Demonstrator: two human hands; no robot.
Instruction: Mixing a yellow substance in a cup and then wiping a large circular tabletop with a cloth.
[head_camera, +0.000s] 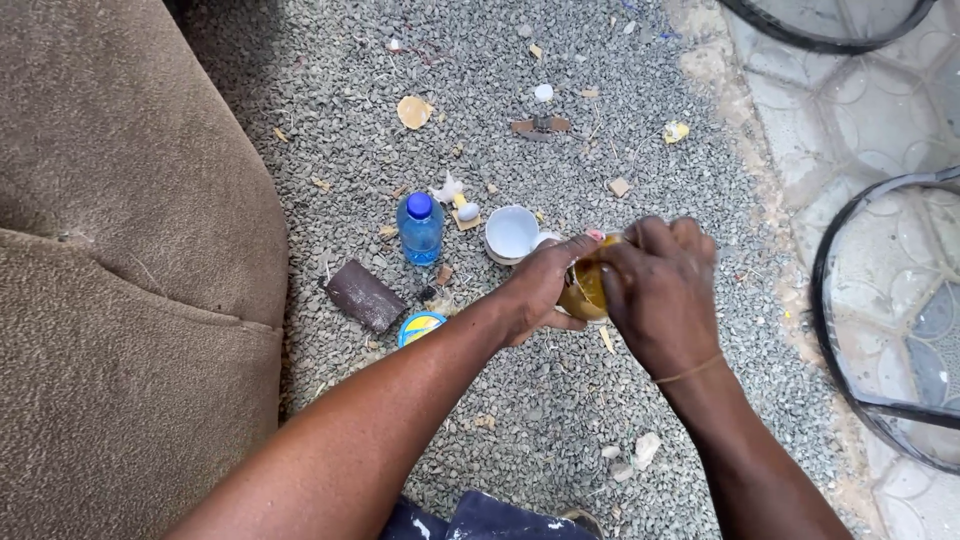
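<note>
Sofa: brown upholstered sofa fills my left side.
Ground: grey gravel, littered with scraps.
Bottle: small water bottle, blue cap, upright beside a white cup.
Jar: small amber-yellow jar, held above the gravel between both hands.
Left hand: fingers wrapped around the jar's side.
Right hand: fingers curled closed over its top.

bottle left of cup, on gravel
</note>
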